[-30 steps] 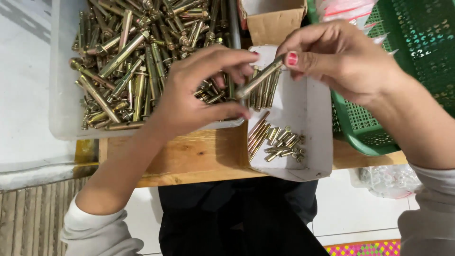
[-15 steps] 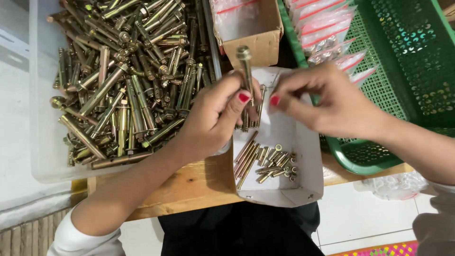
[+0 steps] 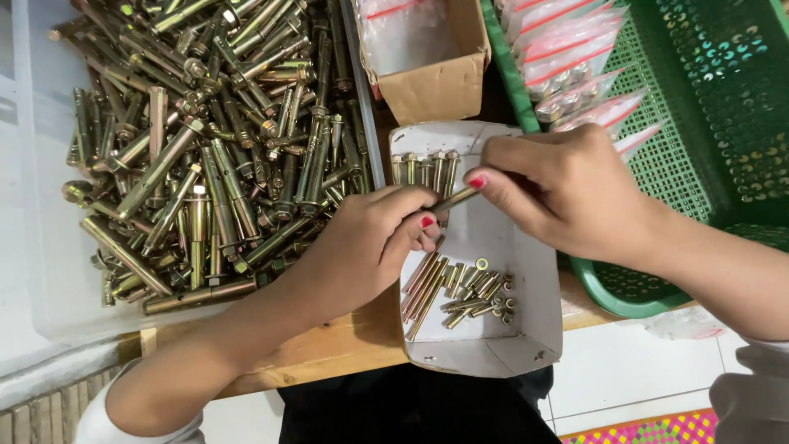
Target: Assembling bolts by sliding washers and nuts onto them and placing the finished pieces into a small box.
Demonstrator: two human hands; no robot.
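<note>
Wooden table carrying a bin of anchor bolts.
Both hands, left and right, have fingers closed on one bolt above a white tray holding loose bolts.

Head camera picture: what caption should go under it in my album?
Two hands, left hand and right hand, hold a brass-coloured bolt over a white tray.

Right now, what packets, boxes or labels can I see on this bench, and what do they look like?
Clear packets: stacked at the green basket's left edge, flat, with red strips.
Cardboard box: top centre, brown, open, clear bags inside.
White tray: centre, open, holding loose bolts, under both hands.
Clear bin: left, heaped with brass-coloured bolts.
No readable labels or screens.
</note>
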